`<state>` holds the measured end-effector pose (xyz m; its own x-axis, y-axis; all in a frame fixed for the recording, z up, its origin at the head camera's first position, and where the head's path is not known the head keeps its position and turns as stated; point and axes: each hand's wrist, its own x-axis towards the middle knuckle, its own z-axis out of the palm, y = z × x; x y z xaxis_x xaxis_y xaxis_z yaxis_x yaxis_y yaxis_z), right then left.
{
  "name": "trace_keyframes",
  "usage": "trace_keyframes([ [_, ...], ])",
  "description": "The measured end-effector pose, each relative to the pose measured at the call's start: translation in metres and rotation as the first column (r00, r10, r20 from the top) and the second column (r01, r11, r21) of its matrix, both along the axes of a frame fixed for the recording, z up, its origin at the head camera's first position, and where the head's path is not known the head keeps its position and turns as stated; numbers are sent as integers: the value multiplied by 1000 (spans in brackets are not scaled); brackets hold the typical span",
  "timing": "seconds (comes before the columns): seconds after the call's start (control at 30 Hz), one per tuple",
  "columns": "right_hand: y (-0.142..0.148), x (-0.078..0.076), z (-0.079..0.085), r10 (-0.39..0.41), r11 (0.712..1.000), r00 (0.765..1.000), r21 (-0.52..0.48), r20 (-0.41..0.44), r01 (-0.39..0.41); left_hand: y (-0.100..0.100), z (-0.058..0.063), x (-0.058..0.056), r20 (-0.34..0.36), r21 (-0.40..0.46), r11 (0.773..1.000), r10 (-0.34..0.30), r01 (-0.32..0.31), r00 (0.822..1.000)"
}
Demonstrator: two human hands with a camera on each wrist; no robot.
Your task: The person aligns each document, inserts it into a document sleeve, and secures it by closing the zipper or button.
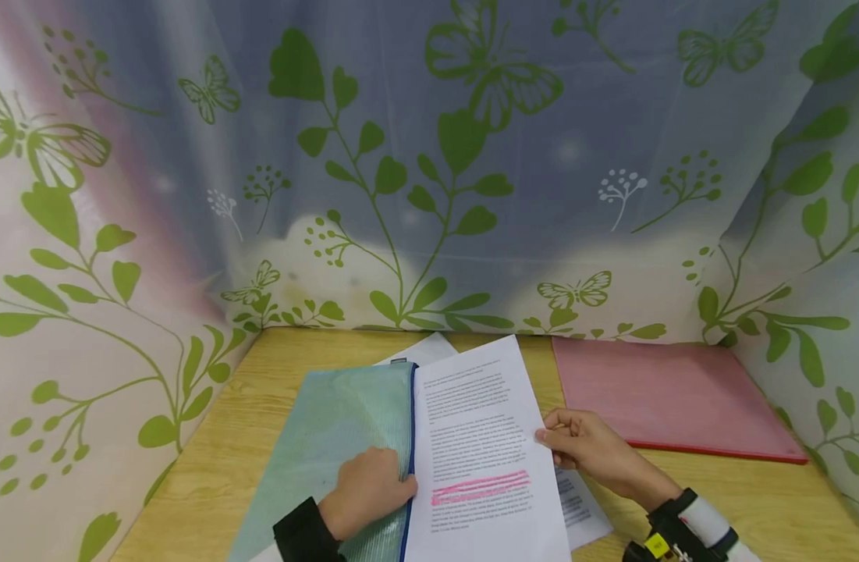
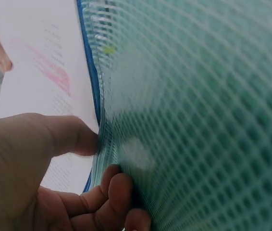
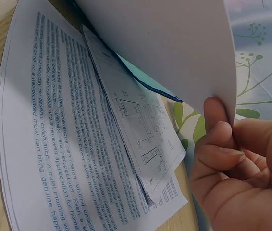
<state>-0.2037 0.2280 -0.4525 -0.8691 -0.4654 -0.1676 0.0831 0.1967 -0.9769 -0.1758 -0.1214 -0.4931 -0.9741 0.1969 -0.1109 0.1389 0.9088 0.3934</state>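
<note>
A translucent green mesh zip pouch (image 1: pixel 331 406) with a blue edge is held by my left hand (image 1: pixel 373 490). In the left wrist view, the thumb and curled fingers pinch the pouch's edge. My right hand (image 1: pixel 594 453) pinches the right edge of a printed sheet (image 1: pixel 478 437) with pink highlighter strokes. The sheet's left side lies at the pouch's blue-edged opening; how far it reaches inside, I cannot tell. Seen from the right wrist, the sheet is lifted and bent, with printed papers (image 3: pixel 68 120) and a page of line drawings (image 3: pixel 141 125) beneath it.
A pink folder (image 1: pixel 668 398) with a red edge lies at the right of the wooden table (image 1: pixel 211 437). Behind the pouch, a corner of white paper (image 1: pixel 432 349) sticks out. Patterned curtains (image 1: pixel 415 156) with leaves and butterflies enclose the table at the back and both sides.
</note>
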Motion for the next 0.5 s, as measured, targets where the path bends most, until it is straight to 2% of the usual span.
trace_keyframes([
  [0.13, 0, 1, 0, -5, 1000, 1000, 3, 0, 5, 3, -1, 0, 9, 0, 1000, -1, 1, 1000],
  [0.23, 0, 2, 1, -10, 1000, 1000, 6, 1, 10, 2, 2, 1, 26, 31, 1000, 1, -1, 1000],
  [0.37, 3, 2, 2, -22, 1000, 1000, 8, -7, 22, -4, 13, 4, 38, 103, 995, -12, 8, 999],
  [0.5, 7, 1, 5, -38, 999, 999, 22, -16, 39, -14, 29, 3, 25, 173, 983, -71, 66, 997],
])
